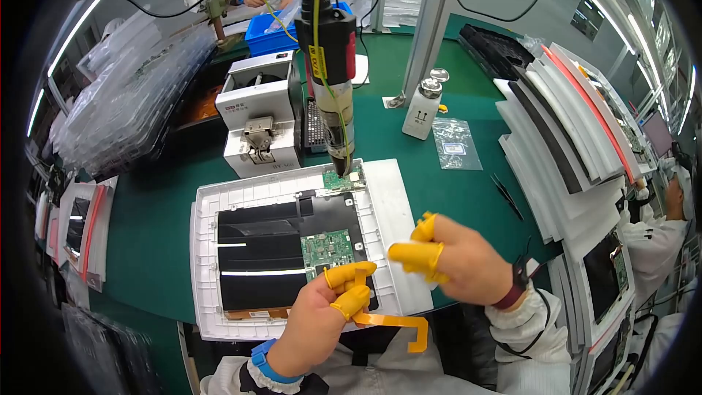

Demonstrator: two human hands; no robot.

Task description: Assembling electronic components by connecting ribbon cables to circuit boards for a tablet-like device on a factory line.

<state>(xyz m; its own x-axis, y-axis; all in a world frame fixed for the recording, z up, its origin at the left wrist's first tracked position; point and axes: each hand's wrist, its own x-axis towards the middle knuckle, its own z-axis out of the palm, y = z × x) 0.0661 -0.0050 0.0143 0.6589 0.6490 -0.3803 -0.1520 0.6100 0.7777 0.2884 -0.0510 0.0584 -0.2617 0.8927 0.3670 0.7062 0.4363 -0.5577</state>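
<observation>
My left hand (314, 318), with yellow finger cots, pinches an orange flat flex cable (391, 320) over the near edge of a white panel housing (207, 249). The cable's hooked end hangs to the right. My right hand (468, 263), also in yellow finger cots, is raised right of the housing, fingers curled together and slightly blurred; anything between them is hidden. Inside the housing lie a black panel (256, 249), a green circuit board (327, 249) close to my left fingers, and a smaller board (338, 180) at the far edge. White foam (395, 205) shows beneath.
An electric screwdriver (333, 80) hangs over the far edge of the housing. Behind stand a white machine (256, 132) and a white dispenser bottle (422, 110). Tweezers (506, 196) and a clear bag (457, 148) lie right, near stacked panels (570, 132). Clear trays (131, 102) pile up left.
</observation>
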